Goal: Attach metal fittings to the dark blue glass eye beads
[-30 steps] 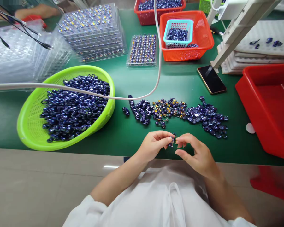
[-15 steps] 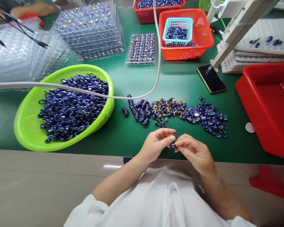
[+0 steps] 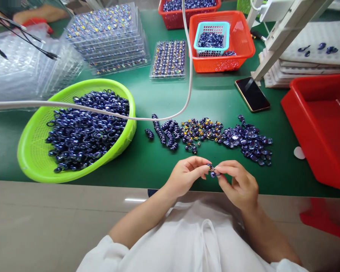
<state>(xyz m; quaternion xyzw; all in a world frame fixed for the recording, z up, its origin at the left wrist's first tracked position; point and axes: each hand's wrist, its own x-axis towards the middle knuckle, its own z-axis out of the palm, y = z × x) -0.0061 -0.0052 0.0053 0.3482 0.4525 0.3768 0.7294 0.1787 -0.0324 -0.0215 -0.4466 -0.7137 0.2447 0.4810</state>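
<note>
My left hand (image 3: 188, 174) pinches one end of a small shiny dark-blue bead piece (image 3: 213, 174) between thumb and fingertips. On its other side, the thumb and fingers of my right hand (image 3: 239, 183) grip the same piece; the fingertips hide part of it. Just beyond the hands lies a loose pile of dark-blue and gold bead pieces (image 3: 204, 129). To its right is a heap of flat, glossy dark-blue pieces (image 3: 249, 143). Rows of dark-blue pieces (image 3: 170, 132) lie pressed together on the left, with a short row (image 3: 149, 133) apart from them.
A lime-green basket (image 3: 31, 158) full of dark-blue looped pieces stands left. Clear trays (image 3: 107, 37) are stacked behind it. A white cable (image 3: 158, 118) hangs across the table. An orange basket (image 3: 223, 64), a phone (image 3: 252, 94) and a red bin (image 3: 306, 124) stand back and right.
My right hand has shifted slightly right, and its fingers have changed their hold. The bead piece shows more plainly between the fingertips. My left hand has barely moved.
</note>
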